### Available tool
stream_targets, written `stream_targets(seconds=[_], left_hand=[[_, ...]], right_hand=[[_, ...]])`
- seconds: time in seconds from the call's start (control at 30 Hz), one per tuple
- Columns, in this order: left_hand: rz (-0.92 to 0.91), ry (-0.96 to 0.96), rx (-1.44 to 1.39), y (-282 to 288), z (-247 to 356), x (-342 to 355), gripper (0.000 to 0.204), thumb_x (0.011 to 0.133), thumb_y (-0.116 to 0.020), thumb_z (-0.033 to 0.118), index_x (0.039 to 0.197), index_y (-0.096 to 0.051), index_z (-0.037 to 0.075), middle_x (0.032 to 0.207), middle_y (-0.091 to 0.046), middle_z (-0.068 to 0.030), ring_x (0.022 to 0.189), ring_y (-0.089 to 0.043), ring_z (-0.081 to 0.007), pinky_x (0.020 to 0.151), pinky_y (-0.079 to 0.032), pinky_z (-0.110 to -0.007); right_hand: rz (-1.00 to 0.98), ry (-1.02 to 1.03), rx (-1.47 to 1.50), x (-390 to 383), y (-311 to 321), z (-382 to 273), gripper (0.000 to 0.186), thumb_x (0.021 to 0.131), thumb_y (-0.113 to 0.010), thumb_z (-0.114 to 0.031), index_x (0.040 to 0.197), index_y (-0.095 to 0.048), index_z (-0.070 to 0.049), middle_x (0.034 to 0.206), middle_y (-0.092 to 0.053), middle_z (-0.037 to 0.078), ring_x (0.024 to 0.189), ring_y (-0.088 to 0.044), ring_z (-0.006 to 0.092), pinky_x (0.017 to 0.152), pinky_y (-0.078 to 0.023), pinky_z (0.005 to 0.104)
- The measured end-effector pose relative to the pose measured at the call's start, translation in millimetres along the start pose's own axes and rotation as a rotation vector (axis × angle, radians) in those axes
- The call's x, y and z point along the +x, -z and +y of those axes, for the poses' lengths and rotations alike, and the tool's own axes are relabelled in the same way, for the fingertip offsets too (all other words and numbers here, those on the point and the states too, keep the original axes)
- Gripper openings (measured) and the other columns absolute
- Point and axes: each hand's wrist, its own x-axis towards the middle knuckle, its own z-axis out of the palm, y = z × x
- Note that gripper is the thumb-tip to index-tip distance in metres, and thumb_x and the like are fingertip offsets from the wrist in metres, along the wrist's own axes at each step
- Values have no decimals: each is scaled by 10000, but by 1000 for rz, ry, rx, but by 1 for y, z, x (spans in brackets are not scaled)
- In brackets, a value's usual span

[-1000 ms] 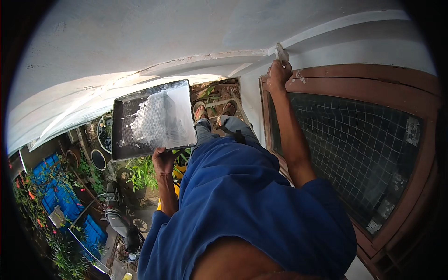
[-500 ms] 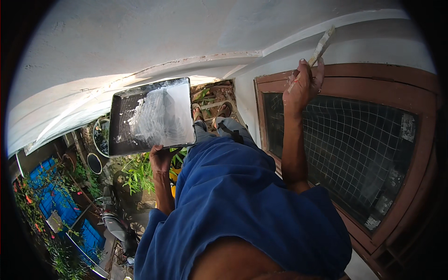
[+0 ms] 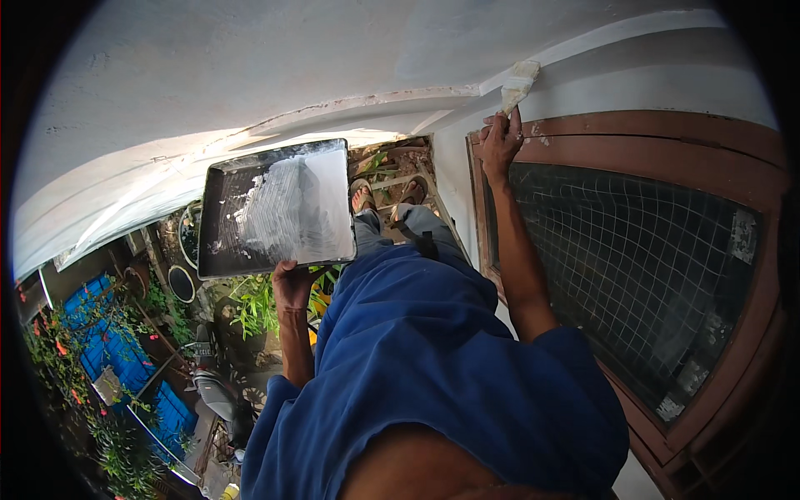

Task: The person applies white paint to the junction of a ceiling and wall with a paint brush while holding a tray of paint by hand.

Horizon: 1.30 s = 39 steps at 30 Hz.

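My left hand (image 3: 292, 286) is closed on the near edge of a black paint tray (image 3: 225, 229), its fingers partly hidden underneath. White paint (image 3: 312, 208) covers the right part of the tray, with streaks thinning toward the left. Raised at the upper right, my right hand (image 3: 502, 146) grips a paintbrush (image 3: 518, 87) by its handle. The brush's broad, paint-covered head points up and lies at the white moulding (image 3: 600, 46) along the wall. Flecks of white paint mark the right hand's fingers.
A brown-framed window (image 3: 625, 129) with wire mesh stands close beside my right arm. The pale wall (image 3: 275, 58) spans the far side. Below are my sandalled feet (image 3: 363, 197), green plants (image 3: 254, 304), a motorbike (image 3: 218, 396) and a blue panel (image 3: 100, 333) at lower left.
My right hand has moved left with the paintbrush, and the brush has turned so its broad face shows. The tray stays in my left hand, shifted slightly right in view.
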Motion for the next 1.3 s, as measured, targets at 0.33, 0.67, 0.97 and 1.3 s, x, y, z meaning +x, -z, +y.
stream_targets(seconds=[0.33,0.67,0.97,1.3], left_hand=[[-28,-14,39,3,-1,3,490,649,-520,98,1133,-494,26,1144,-537,-121,1117,-449,-308,937,-193,-672],[-89,-15,3,8,-8,15,474,635,-526,83,1106,-514,38,1132,-548,-96,1094,-470,-279,948,-205,-646],[-87,-38,-63,5,-16,11,590,621,-512,65,1202,-429,8,1190,-496,-150,1143,-426,-332,954,-199,-664],[-68,-65,-20,2,-8,2,588,623,-517,66,1207,-457,79,1201,-511,-99,1159,-420,-312,946,-147,-690]], right_hand=[[24,-140,-305,-1,16,0,369,772,-538,-119,1112,-537,25,602,-518,25,457,-444,84,407,-366,246],[24,-2,-208,10,21,-223,501,756,-558,-72,1203,-425,111,594,-505,15,515,-443,65,441,-354,233],[255,476,-518,8,2,-174,478,798,-538,-35,1228,-388,111,887,-615,169,686,-590,122,549,-458,249],[5,135,-983,9,43,9,466,723,-556,-86,1161,-489,57,856,-602,261,790,-603,374,702,-480,415]])
